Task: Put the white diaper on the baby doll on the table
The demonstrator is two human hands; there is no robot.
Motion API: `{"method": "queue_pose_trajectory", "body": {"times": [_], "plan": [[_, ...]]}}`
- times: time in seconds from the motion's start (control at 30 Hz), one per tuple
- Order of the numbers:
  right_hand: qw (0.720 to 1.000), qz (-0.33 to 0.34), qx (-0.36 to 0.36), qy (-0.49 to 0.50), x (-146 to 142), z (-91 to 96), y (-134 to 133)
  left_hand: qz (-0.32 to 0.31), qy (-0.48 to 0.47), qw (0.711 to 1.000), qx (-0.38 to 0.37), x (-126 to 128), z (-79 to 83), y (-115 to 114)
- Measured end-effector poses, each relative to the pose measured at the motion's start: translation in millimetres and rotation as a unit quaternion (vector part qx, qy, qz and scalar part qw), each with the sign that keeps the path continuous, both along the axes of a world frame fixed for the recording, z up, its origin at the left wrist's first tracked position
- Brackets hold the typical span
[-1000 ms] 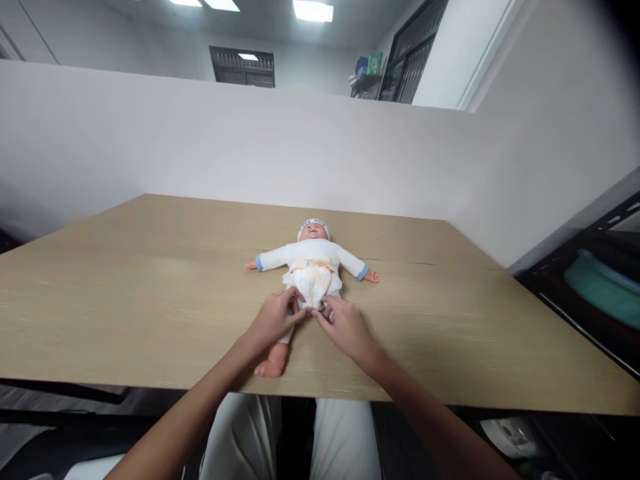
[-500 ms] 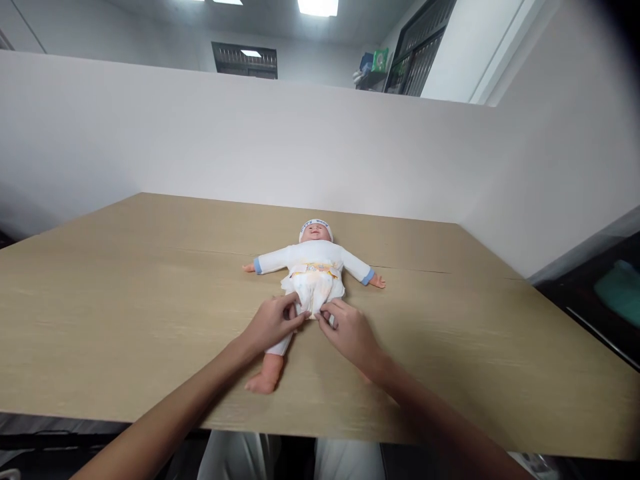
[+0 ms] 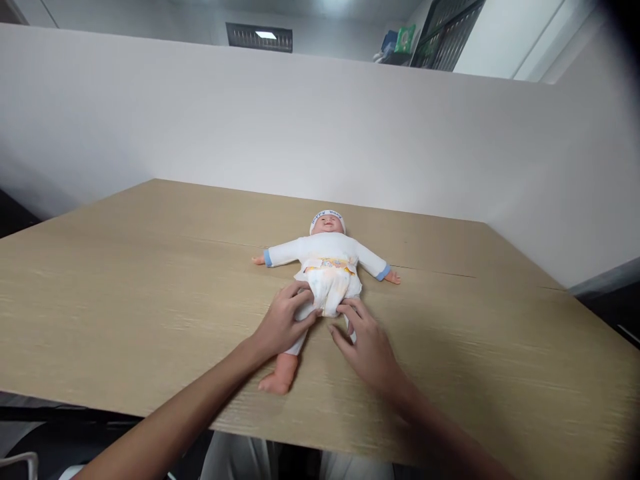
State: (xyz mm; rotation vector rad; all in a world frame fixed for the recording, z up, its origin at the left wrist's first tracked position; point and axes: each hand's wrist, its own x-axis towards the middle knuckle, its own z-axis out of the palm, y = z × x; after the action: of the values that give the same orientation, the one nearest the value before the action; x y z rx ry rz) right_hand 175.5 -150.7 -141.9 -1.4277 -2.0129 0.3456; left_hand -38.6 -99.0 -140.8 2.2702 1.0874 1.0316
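Note:
A baby doll [image 3: 327,247] in white clothes and a printed headband lies on its back on the table, head away from me and arms spread. Round its hips is a white diaper [image 3: 330,292] with a yellow-orange printed waistband. My left hand [image 3: 287,319] is closed on the diaper's edge by the leg on the left, thumb near the crotch. At the other leg, my right hand [image 3: 367,343] has thumb and fingers apart, its fingertips touching the diaper's lower edge. It hides most of that leg. The doll's bare foot [image 3: 281,375] shows below my left hand.
The wooden table [image 3: 175,267] reaches a pale partition wall [image 3: 300,127] at the back and right. Beyond the wall, a green package [image 3: 405,39] sits high up. My legs [image 3: 240,457] are below the table's front edge.
My right thumb has parted from its fingers and come off the diaper. My left hand stays at the diaper's edge. The view has tilted down slightly, shifting the doll rightward in the picture.

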Motion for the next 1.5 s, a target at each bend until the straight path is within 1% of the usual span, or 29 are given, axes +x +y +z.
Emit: {"method": "queue_pose_trajectory", "body": {"times": [0.13, 0.27, 0.33, 0.4, 0.53, 0.6, 0.7, 0.77, 0.9, 0.93, 1.0, 1.07, 1.13, 1.2, 1.27, 1.33, 1.5], "plan": [[1.0, 0.003, 0.001, 0.019, -1, 2.8, 2, -0.011, 0.005, 1.0, -0.012, 1, 3.5, 1], [0.999, -0.018, -0.019, 0.019, 1, 2.6, 7, -0.003, 0.018, 0.998, -0.056, 1, 4.0, 2], [0.998, -0.035, -0.044, 0.042, 2, 0.6, 11, 0.014, -0.007, 0.996, -0.086, 2, 1.5, 3], [0.993, -0.051, -0.062, 0.084, 4, -1.3, 16, 0.015, -0.054, 0.991, -0.122, 3, -1.3, 5], [0.979, -0.076, -0.071, 0.175, 11, 1.8, 20, 0.0, -0.167, 0.965, -0.202, 2, -2.0, 8], [0.976, -0.084, -0.082, 0.183, 17, 7.4, 20, -0.001, -0.204, 0.945, -0.256, -1, 0.1, 8], [0.972, -0.07, -0.115, 0.192, 24, 15.4, 18, -0.005, -0.225, 0.919, -0.325, -7, 3.4, 6], [0.97, -0.059, -0.125, 0.2, 26, 17.7, 17, -0.001, -0.207, 0.922, -0.328, -10, 4.3, 4], [0.977, -0.059, -0.107, 0.176, 23, 15.6, 17, -0.001, -0.131, 0.953, -0.273, -11, 4.3, 1], [0.979, -0.05, -0.104, 0.171, 21, 14.3, 17, 0.0, -0.12, 0.957, -0.264, -10, 4.8, 2], [0.983, -0.022, -0.09, 0.158, 18, 11.5, 17, 0.001, -0.11, 0.956, -0.271, -9, 7.4, 3], [0.985, -0.007, -0.082, 0.153, 16, 8.8, 18, -0.016, -0.125, 0.944, -0.306, -9, 11.9, 7], [0.978, -0.005, -0.106, 0.178, 16, 6.7, 20, -0.055, -0.16, 0.92, -0.353, -10, 16.7, 13], [0.962, -0.004, -0.148, 0.231, 17, 4.9, 22, -0.094, -0.198, 0.891, -0.398, -12, 20.0, 18], [0.944, 0.0, -0.176, 0.279, 19, 3.4, 24, -0.111, -0.223, 0.87, -0.425, -13, 20.4, 20], [0.936, -0.005, -0.182, 0.302, 20, 2.0, 24, -0.109, -0.235, 0.863, -0.433, -14, 18.6, 21], [0.941, -0.031, -0.171, 0.292, 21, -3.3, 25, -0.094, -0.251, 0.863, -0.427, -13, 14.6, 18]]}}
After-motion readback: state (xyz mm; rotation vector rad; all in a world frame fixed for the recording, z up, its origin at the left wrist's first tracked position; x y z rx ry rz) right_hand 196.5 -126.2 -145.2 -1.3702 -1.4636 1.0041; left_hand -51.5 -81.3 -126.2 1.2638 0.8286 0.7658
